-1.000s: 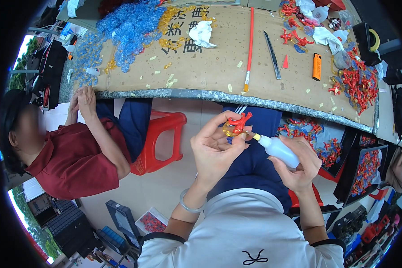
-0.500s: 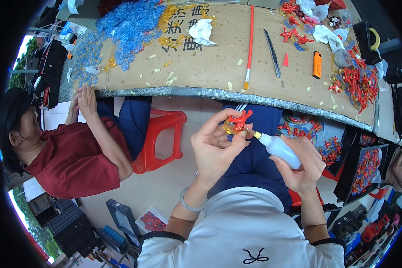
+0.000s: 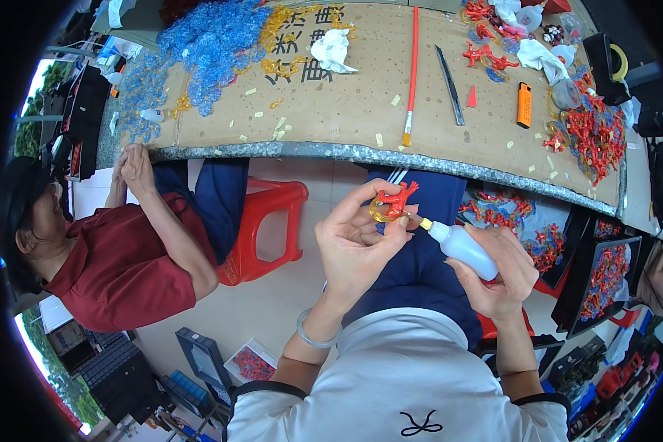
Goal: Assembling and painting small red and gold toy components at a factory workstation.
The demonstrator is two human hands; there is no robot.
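Between the fingertips of my left hand [image 3: 361, 239] is a small red plastic figure [image 3: 398, 200] with a clear yellow piece [image 3: 381, 211] beside it. My right hand [image 3: 497, 269] is wrapped round a white squeeze bottle [image 3: 464, 249], tilted with its yellow-collared nozzle [image 3: 424, 223] towards the figure. The nozzle's tip is at the lower part of the figure, by my left fingertips; whether it touches I cannot tell. Both hands are over my lap, in front of the table edge. Several thin pale sticks [image 3: 398, 175] show just beyond the figure.
On the cardboard-covered table [image 3: 331, 110] lie a heap of clear blue pieces [image 3: 214, 44], a red-handled brush [image 3: 412, 81], a knife [image 3: 449, 85], an orange lighter [image 3: 524, 105] and piled red figures [image 3: 597, 136]. A co-worker [image 3: 125, 250] sits left, near a red stool [image 3: 269, 228].
My hands, the figure and the bottle have hardly moved. The co-worker's head and hands have shifted slightly.
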